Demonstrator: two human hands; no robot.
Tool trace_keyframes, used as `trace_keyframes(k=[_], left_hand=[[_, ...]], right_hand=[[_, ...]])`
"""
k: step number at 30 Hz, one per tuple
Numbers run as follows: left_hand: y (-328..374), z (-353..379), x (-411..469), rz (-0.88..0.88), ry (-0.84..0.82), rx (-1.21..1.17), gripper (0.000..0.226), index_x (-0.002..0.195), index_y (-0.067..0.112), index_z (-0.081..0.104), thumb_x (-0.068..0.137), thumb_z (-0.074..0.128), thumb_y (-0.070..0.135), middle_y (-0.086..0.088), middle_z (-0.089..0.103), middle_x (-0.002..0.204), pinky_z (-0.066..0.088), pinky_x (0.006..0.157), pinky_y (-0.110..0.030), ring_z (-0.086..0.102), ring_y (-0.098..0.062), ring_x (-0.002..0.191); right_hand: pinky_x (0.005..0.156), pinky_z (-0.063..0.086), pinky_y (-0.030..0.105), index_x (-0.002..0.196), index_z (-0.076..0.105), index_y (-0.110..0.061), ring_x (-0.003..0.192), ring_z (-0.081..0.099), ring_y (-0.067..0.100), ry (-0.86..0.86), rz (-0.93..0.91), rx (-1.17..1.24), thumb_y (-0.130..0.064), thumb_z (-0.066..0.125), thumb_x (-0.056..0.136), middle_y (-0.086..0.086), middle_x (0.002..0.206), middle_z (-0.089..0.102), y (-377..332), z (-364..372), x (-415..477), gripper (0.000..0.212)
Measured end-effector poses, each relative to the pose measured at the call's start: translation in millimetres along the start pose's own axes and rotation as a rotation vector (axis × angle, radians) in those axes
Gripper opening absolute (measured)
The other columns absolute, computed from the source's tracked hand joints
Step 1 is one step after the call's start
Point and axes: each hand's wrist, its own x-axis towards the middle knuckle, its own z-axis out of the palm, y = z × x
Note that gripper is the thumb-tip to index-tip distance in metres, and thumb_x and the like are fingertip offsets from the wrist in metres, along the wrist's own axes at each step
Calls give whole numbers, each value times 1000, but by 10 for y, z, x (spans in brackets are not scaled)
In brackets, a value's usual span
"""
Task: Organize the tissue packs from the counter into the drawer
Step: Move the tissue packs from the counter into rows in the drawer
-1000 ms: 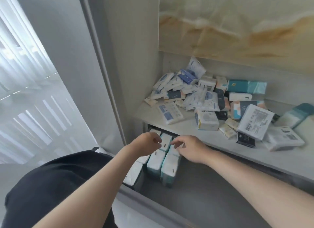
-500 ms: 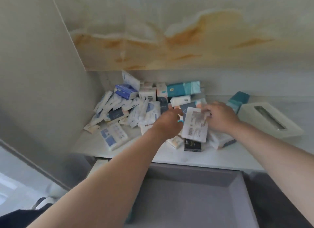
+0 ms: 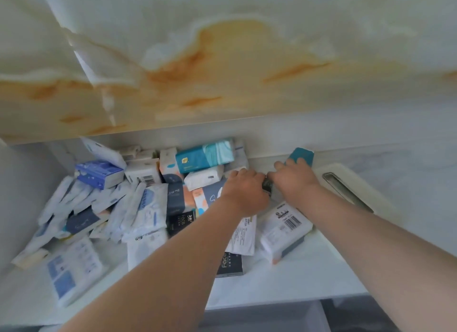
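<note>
1. As only the head view shows this moment, all that follows is read from it. The tissue packs (image 3: pixel 148 208) lie in a loose pile on the white counter (image 3: pixel 296 279). Only a grey strip of the drawer (image 3: pixel 259 317) shows, at the bottom edge.
2. The left hand (image 3: pixel 243 190) is over the back of the pile, knuckles up and fingers bent downward. What they close on is hidden, so its grip cannot be told.
3. The right hand (image 3: pixel 295 181) is just beside it, and its fingertips (image 3: pixel 289 161) touch the near edge of a small teal pack (image 3: pixel 303 155). Whether they already pinch it cannot be told.
4. A small dark item (image 3: pixel 267 184) sits between the two hands.
5. The step seems to be the picking of the next packs from the counter; the task looks far from finished.
6. The next move probably calls for a firm grip on the teal pack and a lift clear of the white barcode pack (image 3: pixel 284 226), then a carry down to the drawer.
</note>
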Motion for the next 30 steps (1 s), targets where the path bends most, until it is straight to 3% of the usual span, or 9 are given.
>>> trace_keyframes(k=[2,4,7,9,14,20,24,27,30], left_hand=[[11,-46,-61,20,-1,-54,84,126,21,54,66,11,60,-3,59,123,31,106,-39,50,-25,116],[-39,-58,-122,30,-13,-82,93,132,20,50,61,12,66,-3,59,123,30,109,-39,51,-24,118],[-191,-24,-154,2,72,-165,70,143,20,37,81,52,50,-3,51,132,28,109,-36,45,-26,126],[-242,-41,-209,-12,150,-284,79,147,21,29,80,66,43,-3,45,139,27,111,-37,39,-24,130],[-267,-266,-426,-26,310,-650,83,147,23,30,78,76,29,4,42,140,34,99,-26,38,-14,128],[-436,-721,-896,-115,532,-738,50,124,26,54,78,73,23,8,53,109,45,85,-29,52,-14,104],[-536,-876,-1369,-236,606,-792,45,107,36,53,70,77,35,18,54,99,39,69,-17,54,-2,91],[-654,-928,-1752,-323,602,-824,45,103,35,54,66,77,43,17,58,98,43,68,-19,57,0,90],[-780,-918,-2166,-347,543,-829,47,103,35,55,64,77,49,18,59,99,47,71,-23,58,1,90]], right_hand=[[99,34,43,135,49,-23,126,44,30,31,-3,-4,-16,57,89,5,134,49,29,-15,16,47],[99,33,42,135,45,-25,125,46,27,89,6,19,-14,63,85,2,133,50,62,-32,1,54],[95,35,39,135,41,-25,120,51,25,251,28,84,-10,64,79,0,129,53,86,-102,-48,62],[91,35,37,137,39,-26,117,52,24,331,16,155,-15,65,79,0,128,53,63,-180,-100,65],[88,39,39,136,45,-23,111,53,27,562,-96,354,-20,63,77,2,122,58,-122,-425,-285,62],[102,43,40,143,40,-10,123,45,28,780,-157,857,-5,65,80,8,137,46,-457,-742,-610,68],[106,40,35,149,31,-15,132,39,22,770,-185,1022,-5,70,76,4,142,40,-885,-924,-861,83],[107,32,25,154,20,-22,139,30,12,675,-185,1142,-26,85,71,-3,149,34,-1273,-1028,-1071,105],[104,35,25,154,18,-21,135,35,14,622,-129,1240,-34,87,69,0,146,37,-1638,-1105,-1262,111]])
